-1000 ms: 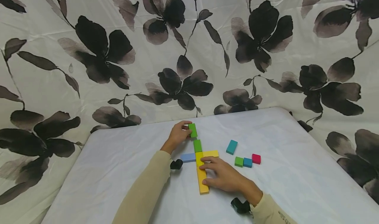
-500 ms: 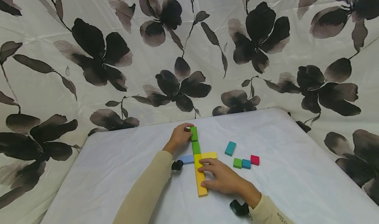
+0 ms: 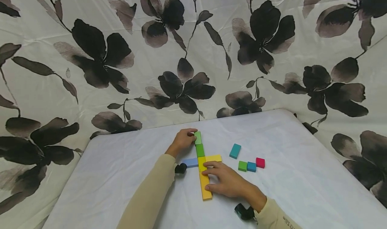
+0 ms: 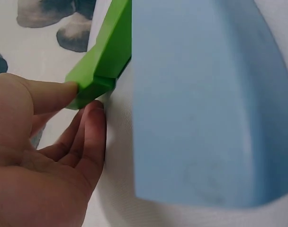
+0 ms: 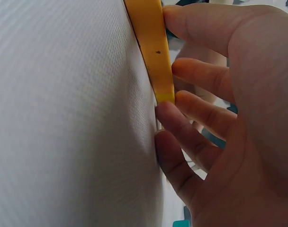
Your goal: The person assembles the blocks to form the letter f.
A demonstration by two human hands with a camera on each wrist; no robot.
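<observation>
My left hand [image 3: 182, 139] pinches the far green block [image 3: 198, 138] at the top of a row of blocks, its thumb on the side in the left wrist view. That block meets a second green block [image 3: 200, 150]. Below it come a short yellow block [image 3: 202, 162] and a long yellow block [image 3: 205, 187]. A light blue block [image 3: 190, 162] sticks out left, and another yellow block [image 3: 214, 158] right. With loosely bent fingers my right hand [image 3: 228, 180] rests on the yellow blocks; in the right wrist view its fingertips touch the long yellow block's surface [image 5: 153, 52].
Right of the row lie a teal block [image 3: 235, 151], a small green block [image 3: 242, 166], a blue block [image 3: 251, 167] and a red block [image 3: 260, 163]. All lie on a white-covered table [image 3: 287, 195]. A floral cloth [image 3: 187, 47] hangs behind the far edge.
My left hand has drawn the far green block toward me, closing the gap to the second green block. My right hand stays on the yellow blocks.
</observation>
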